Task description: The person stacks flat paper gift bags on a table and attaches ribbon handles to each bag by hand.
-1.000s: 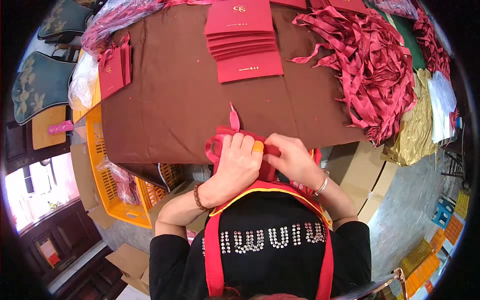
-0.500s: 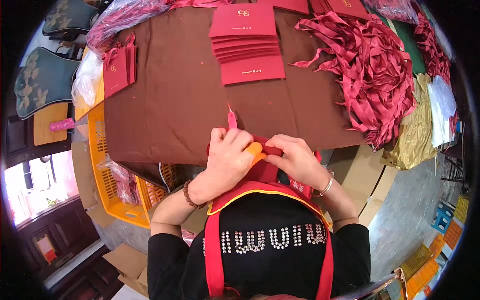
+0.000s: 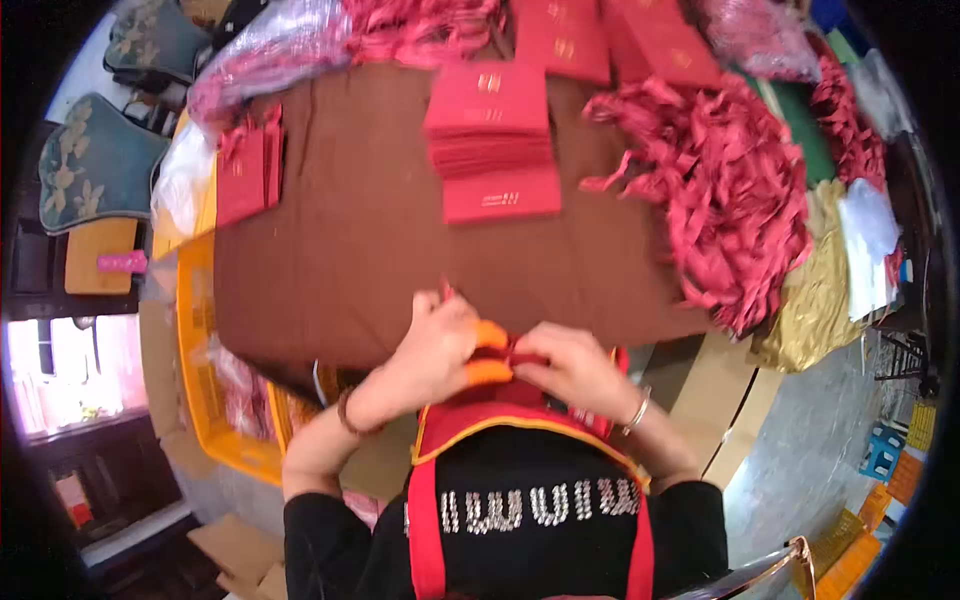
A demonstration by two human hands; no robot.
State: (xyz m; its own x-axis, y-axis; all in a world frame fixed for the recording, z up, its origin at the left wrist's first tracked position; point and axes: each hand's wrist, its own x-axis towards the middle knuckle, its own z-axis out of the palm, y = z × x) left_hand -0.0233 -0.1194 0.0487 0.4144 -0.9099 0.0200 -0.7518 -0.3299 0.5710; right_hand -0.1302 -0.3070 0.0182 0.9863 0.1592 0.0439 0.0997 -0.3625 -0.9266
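Observation:
My left hand (image 3: 435,345), with orange covers on its fingers, is closed near the front edge of the table. From the top of its grip sticks the tip of a red ribbon (image 3: 446,288). Facing it, my right hand (image 3: 572,362) pinches a dark red piece between thumb and fingers, seemingly the edge of a red paper bag (image 3: 512,352). The fingertips of both hands nearly meet there. Most of the bag is hidden by my hands and blends with the red apron (image 3: 500,412) below. Motion blurs the view.
A stack of red paper bags (image 3: 502,195) lies ahead on the brown tablecloth (image 3: 345,220). To its right is a heap of red ribbons (image 3: 735,190). Bags with ribbons (image 3: 245,170) stand at left. An orange crate (image 3: 200,400) sits below the table's left side.
The view has tilted up, so the table and stack appear lower. My hands have drawn closer together at the dark red piece, and less ribbon shows above my left hand.

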